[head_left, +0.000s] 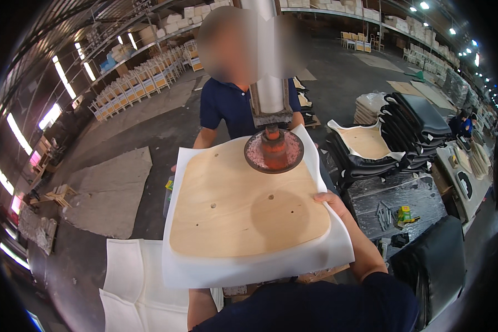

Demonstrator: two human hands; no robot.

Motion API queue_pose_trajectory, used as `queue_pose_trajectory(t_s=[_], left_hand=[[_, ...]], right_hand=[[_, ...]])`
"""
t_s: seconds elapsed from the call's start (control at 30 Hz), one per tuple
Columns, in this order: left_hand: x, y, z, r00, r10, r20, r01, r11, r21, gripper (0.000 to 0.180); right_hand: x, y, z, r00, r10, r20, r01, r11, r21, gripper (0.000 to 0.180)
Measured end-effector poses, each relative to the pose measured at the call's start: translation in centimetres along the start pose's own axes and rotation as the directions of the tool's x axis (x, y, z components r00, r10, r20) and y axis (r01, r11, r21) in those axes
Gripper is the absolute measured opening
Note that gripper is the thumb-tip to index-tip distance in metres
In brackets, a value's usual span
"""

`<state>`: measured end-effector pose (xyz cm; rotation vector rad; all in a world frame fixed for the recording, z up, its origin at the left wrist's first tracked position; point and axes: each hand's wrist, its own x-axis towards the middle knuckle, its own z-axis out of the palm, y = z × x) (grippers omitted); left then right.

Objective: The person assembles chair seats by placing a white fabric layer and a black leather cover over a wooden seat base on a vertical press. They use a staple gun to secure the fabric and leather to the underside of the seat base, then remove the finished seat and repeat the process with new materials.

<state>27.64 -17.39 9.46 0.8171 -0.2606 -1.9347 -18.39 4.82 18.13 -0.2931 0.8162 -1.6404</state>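
Observation:
A pale plywood chair seat board with several drilled holes rests on a larger white foam sheet in front of me. My right hand is closed on the right edge of the foam sheet and board, thumb on top. My left forearm goes in under the near left of the sheet, which hides that hand. Just above the far right part of the board hangs a round metal disc with a red hub, on a grey column. It casts a round shadow on the wood.
Opposite stands a person in a navy shirt, arms beside the sheet. To the right are stacked black seat cushions, a plastic-wrapped table with bolts and a small yellow-green box. White foam sheets lie lower left; chair frames line the back.

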Motion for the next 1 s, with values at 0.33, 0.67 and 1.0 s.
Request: queue_pose_trajectory(t_s=[0.33, 0.67, 1.0], left_hand=[[3.2, -2.2, 2.2, 0.986, -0.091, 0.142, 0.097, 0.995, -0.036, 0.073], [4.2, -4.4, 2.9, 0.921, -0.176, 0.348, 0.185, 0.983, 0.008, 0.073], [1.2, -8.1, 1.7, 0.995, -0.094, -0.035, 0.100, 0.894, 0.437, 0.056]], right_hand=[[-1.8, -3.3, -3.6, 0.997, 0.081, 0.015, -0.082, 0.961, 0.263, 0.066], [-6.6, 3.2, -7.2, 0.887, -0.023, -0.461, -0.123, 0.951, -0.284, 0.064], [-7.1, 2.9, -11.0, 0.847, -0.101, -0.522, -0.197, 0.853, -0.484, 0.064]])
